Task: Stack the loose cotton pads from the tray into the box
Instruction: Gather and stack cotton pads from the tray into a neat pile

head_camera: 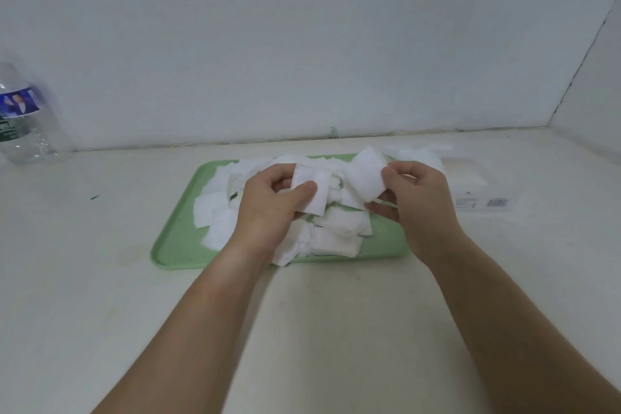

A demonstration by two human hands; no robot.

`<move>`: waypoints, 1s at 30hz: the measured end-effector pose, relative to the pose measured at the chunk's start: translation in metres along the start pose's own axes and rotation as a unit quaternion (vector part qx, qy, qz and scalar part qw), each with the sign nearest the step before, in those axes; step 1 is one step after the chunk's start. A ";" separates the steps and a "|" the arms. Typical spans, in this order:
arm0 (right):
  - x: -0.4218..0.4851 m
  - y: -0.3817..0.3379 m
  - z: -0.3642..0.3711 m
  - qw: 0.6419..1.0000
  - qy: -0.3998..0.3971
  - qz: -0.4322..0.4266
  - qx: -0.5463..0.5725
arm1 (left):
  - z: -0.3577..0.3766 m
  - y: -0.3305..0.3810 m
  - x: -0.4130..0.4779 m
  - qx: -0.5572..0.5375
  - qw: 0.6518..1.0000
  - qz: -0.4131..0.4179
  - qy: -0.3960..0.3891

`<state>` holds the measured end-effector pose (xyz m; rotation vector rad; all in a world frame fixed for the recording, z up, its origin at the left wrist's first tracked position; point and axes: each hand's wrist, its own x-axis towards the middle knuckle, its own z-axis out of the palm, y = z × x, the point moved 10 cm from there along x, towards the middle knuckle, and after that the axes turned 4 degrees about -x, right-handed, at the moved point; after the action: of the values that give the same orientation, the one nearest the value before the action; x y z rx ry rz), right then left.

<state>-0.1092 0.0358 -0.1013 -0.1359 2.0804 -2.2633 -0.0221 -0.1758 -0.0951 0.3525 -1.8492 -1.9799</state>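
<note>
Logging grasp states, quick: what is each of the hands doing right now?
Left hand: holds a cotton pad, thumb on top, over the tray.
Right hand: pinches a second cotton pad by its edge.

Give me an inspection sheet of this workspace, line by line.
Surface: pale table.
Job's things: green tray heaped with loose cotton pads; box beside its right end.
Clutter: plastic bottle, far left by the wall.
Hands: left hand pinches a pad; right hand holds a second pad; both above the tray.
Cables: nothing seen.
Surroundings: plain white wall, corner at right.
</note>
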 end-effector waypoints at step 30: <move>-0.020 -0.030 0.031 0.974 -0.127 -0.135 -0.131 | 0.051 -0.014 -0.019 -0.055 0.973 -0.098 -0.202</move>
<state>-0.0858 0.0097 -0.0689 -0.7224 2.3210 -1.9530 -0.0304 -0.1212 -0.1057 0.1037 -1.9921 -2.4230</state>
